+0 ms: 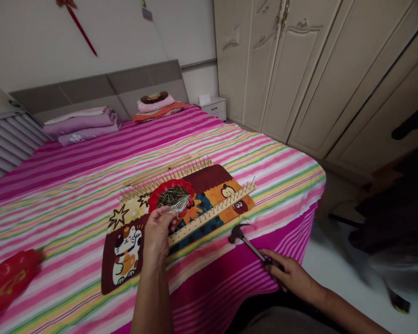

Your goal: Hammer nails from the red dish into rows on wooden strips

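My right hand [287, 269] grips the dark handle of a claw hammer [252, 248], whose head rests low over the near edge of the bed. My left hand [160, 227] is at the near rim of a red scalloped dish [153, 198] heaped with nails [176, 197]. Its fingertips are pinched together; what they hold, if anything, is too small to make out. Beside that hand lies a wooden strip [212, 213] with a row of nails standing in it. Dish and strip sit on a patterned mat [202, 178] with cartoon figures.
Behind the dish lie another nail-studded strip [174, 175] and a plain wooden strip [163, 168]. A red packet-like thing [12, 283] is at the left on the striped bedspread [73, 185]. Folded bedding [83, 125] sits by the headboard [90, 93]; a wardrobe [292, 79] stands at right.
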`<state>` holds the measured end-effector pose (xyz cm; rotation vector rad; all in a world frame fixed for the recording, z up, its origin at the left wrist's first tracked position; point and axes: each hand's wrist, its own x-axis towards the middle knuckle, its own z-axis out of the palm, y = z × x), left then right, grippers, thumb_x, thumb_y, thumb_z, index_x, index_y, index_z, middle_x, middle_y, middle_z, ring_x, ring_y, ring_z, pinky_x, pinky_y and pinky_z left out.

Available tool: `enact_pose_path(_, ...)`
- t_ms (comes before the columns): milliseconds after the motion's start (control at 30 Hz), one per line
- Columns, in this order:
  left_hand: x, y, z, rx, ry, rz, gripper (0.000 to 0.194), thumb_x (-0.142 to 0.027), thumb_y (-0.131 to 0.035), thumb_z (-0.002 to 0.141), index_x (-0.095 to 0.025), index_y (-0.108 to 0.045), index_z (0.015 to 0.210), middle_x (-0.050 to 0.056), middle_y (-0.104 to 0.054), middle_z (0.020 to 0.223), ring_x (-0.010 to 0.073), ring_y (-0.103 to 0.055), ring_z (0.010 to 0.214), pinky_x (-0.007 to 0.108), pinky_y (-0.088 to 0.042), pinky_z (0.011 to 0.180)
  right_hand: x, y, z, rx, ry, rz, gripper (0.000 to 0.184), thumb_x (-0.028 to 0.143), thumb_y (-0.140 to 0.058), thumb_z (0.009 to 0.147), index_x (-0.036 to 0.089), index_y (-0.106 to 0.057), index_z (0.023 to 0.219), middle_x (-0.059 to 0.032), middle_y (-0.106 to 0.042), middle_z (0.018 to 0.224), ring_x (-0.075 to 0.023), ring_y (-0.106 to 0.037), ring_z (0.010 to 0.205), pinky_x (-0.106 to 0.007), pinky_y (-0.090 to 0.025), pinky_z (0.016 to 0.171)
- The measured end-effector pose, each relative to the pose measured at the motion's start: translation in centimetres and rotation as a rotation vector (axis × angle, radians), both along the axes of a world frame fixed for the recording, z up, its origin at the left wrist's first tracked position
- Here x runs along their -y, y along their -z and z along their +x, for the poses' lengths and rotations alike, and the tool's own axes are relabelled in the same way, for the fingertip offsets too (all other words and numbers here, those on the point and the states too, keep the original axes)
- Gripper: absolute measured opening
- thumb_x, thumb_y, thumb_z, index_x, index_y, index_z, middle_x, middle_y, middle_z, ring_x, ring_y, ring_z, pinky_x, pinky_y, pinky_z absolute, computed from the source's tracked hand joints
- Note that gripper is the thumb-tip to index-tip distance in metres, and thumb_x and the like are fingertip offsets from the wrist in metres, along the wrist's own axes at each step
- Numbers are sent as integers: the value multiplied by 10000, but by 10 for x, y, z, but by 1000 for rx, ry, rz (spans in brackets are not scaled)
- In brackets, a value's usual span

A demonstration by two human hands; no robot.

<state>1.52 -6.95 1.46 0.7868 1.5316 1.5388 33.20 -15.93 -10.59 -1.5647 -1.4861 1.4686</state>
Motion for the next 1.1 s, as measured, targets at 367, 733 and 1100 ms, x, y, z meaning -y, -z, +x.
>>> enact_pose_path(367, 40, 39, 18, 72, 89, -179, 419, -299, -786, 433, -132, -709, 809, 56, -688, 759, 130, -604, 673, 262, -489, 645, 0, 4, 1, 6, -15, 50, 542, 391, -489, 781, 139, -519, 1260, 91, -410, 500, -69, -416, 345, -185, -348, 352)
enact_pose_path(733, 28, 58, 37, -194, -70, -126, 321, -346, -638, 646, -149, -675, 897, 50, -684, 812, 136, -612, 662, 281, -513, 634, 0, -1, 0, 23, -29, 35, 535, 355, -461, 767, 114, -515, 1242, 96, -400, 473, -75, -402, 345, -187, -338, 360)
enact_pose_path(1100, 19, 70, 47, -456, -152, -149, 222, -386, -589, 682, -204, -609, 807, 19, -663, 762, 165, -617, 701, 297, -488, 685, 0, 0, 1, 18, -23, 35, 542, 374, -466, 778, 108, -512, 1247, 91, -411, 509, -70, -419, 354, -185, -346, 361)
